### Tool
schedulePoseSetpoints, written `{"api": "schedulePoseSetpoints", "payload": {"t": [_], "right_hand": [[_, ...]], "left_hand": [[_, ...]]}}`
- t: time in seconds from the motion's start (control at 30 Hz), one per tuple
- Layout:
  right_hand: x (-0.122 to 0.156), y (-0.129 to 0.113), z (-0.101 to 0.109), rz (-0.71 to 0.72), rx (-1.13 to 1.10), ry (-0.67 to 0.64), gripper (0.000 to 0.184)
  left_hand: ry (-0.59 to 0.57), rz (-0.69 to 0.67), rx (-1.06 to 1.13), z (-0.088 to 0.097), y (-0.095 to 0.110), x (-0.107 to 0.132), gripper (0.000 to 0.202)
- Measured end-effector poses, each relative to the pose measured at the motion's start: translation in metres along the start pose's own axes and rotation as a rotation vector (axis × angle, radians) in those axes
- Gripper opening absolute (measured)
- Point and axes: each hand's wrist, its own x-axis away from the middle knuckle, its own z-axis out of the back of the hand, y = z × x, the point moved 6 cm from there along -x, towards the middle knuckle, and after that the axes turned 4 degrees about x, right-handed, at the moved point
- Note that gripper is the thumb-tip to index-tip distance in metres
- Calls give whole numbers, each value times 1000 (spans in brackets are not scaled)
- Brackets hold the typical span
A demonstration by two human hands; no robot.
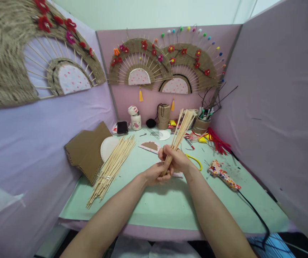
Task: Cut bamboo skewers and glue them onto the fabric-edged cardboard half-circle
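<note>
A bundle of thin wooden sticks [181, 132] stands tilted to the right in my two hands, above the middle of the table. My left hand [157, 173] is closed round its lower end. Higher up, my right hand [177, 157] wraps its fingers round the same bundle. Behind and under the hands lie a half-round cardboard piece with a patterned edge [150, 146] and yellow-handled scissors [195, 161], both partly hidden. Left of my hands, a larger pile of loose sticks [112, 168] lies slantwise on the table.
Brown cardboard [85, 152] and a white paper disc [108, 147] lie at the left. A patterned glue gun [223, 175] with a black cord lies right. At the back stand a twine spool [164, 116] and a pen pot [202, 123]. Decorated fans [140, 46] hang on the panels.
</note>
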Motion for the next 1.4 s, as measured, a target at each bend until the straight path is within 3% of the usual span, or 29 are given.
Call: {"api": "schedulePoseSetpoints", "payload": {"t": [0.13, 0.27, 0.43, 0.57, 0.8, 0.9, 1.03, 1.2, 1.3, 1.4], "right_hand": [[7, 1, -10, -77, 17, -90, 55], [5, -10, -24, -116, 147, -151, 52], [-22, -33, -47, 49, 180, -180, 40], [-43, -32, -55, 181, 94, -60, 37], [-55, -14, -60, 234, 82, 12, 26], [-59, -12, -60, 232, 109, 17, 30], [-63, -11, -62, 224, 110, 34, 35], [-61, -13, -65, 233, 92, 54, 35], [-57, -27, -51, 280, 47, 109, 34], [-46, -50, -13, 369, -40, 218, 31]], "left_hand": [[33, -40, -123, 2, 8, 1, 54], [211, -137, -255, 15, 32, 10, 48], [371, -374, -437, 37, 69, 31, 44], [573, -458, -448, 68, 69, 44, 39], [491, -342, -442, 95, 40, 47, 39], [481, -341, -429, 99, 41, 47, 36], [551, -388, -421, 104, 50, 49, 31], [546, -362, -427, 99, 50, 48, 26], [536, -408, -417, 92, 52, 49, 30], [596, -420, -523, 89, 54, 51, 48]]}}
